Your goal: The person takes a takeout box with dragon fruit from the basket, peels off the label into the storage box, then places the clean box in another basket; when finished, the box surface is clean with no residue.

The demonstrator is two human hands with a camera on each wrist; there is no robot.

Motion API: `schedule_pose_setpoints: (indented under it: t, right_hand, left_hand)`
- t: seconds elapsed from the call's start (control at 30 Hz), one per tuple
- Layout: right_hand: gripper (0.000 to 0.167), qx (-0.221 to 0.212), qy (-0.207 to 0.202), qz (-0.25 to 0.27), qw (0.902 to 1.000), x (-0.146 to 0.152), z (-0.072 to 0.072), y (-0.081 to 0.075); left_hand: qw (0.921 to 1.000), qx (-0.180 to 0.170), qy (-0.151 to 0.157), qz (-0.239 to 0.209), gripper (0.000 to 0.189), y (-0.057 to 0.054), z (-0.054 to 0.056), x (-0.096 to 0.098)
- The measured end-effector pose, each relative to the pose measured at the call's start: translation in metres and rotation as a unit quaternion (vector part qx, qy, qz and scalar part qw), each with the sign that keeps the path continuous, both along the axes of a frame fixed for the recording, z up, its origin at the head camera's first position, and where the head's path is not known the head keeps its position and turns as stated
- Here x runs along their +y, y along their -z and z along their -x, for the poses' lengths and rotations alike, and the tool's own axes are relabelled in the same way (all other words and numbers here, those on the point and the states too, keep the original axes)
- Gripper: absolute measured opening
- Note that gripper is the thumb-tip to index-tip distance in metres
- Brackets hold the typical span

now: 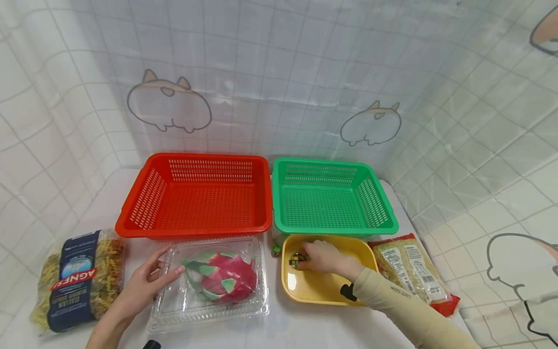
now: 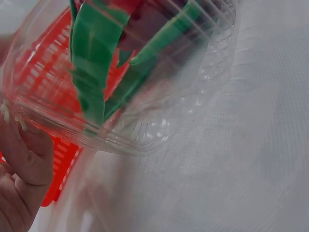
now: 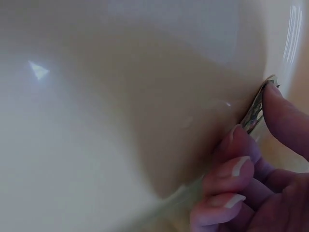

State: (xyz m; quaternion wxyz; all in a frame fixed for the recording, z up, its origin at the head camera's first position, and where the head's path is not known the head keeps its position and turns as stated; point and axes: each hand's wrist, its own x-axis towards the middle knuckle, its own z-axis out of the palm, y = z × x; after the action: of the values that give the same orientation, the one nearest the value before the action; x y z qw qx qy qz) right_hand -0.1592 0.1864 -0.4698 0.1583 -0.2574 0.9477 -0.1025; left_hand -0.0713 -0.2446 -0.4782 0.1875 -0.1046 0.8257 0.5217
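A clear plastic clamshell container (image 1: 174, 310) lies on the table with a pink and green dragon fruit (image 1: 228, 281) inside. My left hand (image 1: 141, 286) holds the container at its left edge, thumb over the lid and fingers along the side. In the left wrist view, fingertips (image 2: 21, 124) meet the container's rim. Inside a yellow tray (image 1: 314, 291), my right hand (image 1: 324, 257) pinches a small flat piece with a dark and yellow print (image 1: 297, 261). The right wrist view shows that piece (image 3: 253, 113) edge-on between thumb and fingers, near the tray's wall; its kind is unclear.
Behind stand a red basket (image 1: 196, 232) and a green basket (image 1: 335, 230). A bag of pasta (image 1: 78, 281) lies at the left, and a red-edged packet (image 1: 411, 269) at the right. A small green thing (image 1: 276, 249) sits beside the yellow tray. Patterned curtains (image 1: 270, 87) enclose the table.
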Motion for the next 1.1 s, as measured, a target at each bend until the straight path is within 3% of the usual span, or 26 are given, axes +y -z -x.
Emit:
schedule_pose_setpoints:
  t: [0.27,0.63,0.87,0.97,1.1]
  right_hand:
    - [0.024,-0.019,-0.001,0.032,0.9993,0.014,0.003,0.004]
    - [0.011,-0.039,-0.043,0.070,0.9959,0.025,0.006,0.001]
    - [0.007,-0.074,-0.063,0.097,0.9905,0.028,-0.001,-0.020]
    - [0.006,-0.096,-0.078,0.135,0.9831,0.027,-0.006,-0.033]
    - [0.012,-0.125,-0.055,0.199,0.9705,0.023,-0.016,-0.047]
  left_hand:
    - [1.0000,-0.005,0.002,0.002,0.081,-0.001,0.001,0.000]
    - [1.0000,-0.005,0.002,0.003,0.081,-0.002,0.001,0.000]
    - [1.0000,-0.001,0.003,0.005,0.081,0.000,0.001,-0.001]
    - [1.0000,0.000,0.002,0.005,0.081,0.001,0.001,-0.001]
    - [1.0000,0.005,0.003,0.007,0.080,0.002,0.001,-0.002]
